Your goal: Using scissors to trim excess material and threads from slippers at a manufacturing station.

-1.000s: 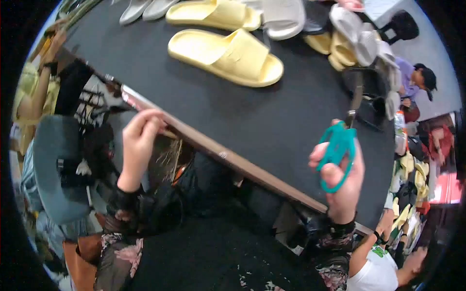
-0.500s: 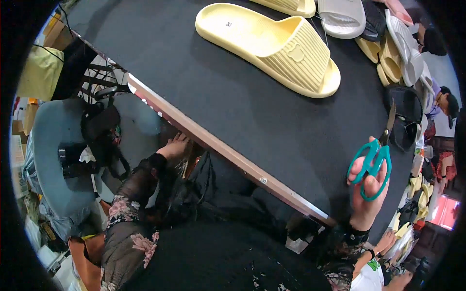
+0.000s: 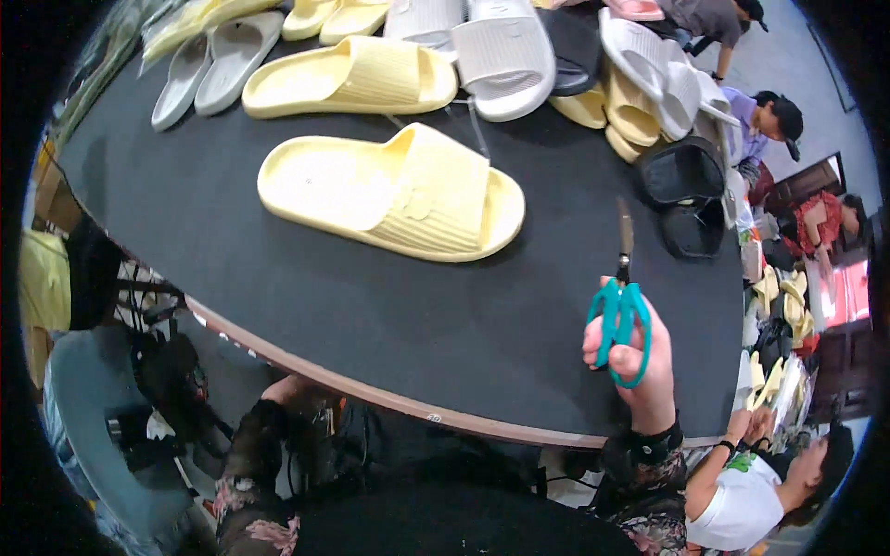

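Note:
My right hand (image 3: 653, 380) is closed round the teal handles of a pair of scissors (image 3: 609, 317), over the right part of the dark table. Their metal blades are together and point away from me. My left hand (image 3: 293, 390) is low at the table's near edge, left of my body; its fingers are hidden in shadow under the edge. On the tabletop before me lies a pale yellow slide sandal (image 3: 338, 182), sole down, toe to the right. A thin clear strand runs from its strap toward a second yellow slide (image 3: 297, 85) behind it.
Grey slides (image 3: 505, 63) and other yellow ones crowd the far side. Black slippers (image 3: 681, 176) lie beyond the scissors. A blue-grey chair (image 3: 93, 408) with a black bag stands at left. To the right, a person in a white shirt (image 3: 742, 500) works close by.
The view has swung, bringing more of the table's far side into sight. My right hand keeps the scissors. My left fingers, partly visible before, are now hidden beneath the table edge.

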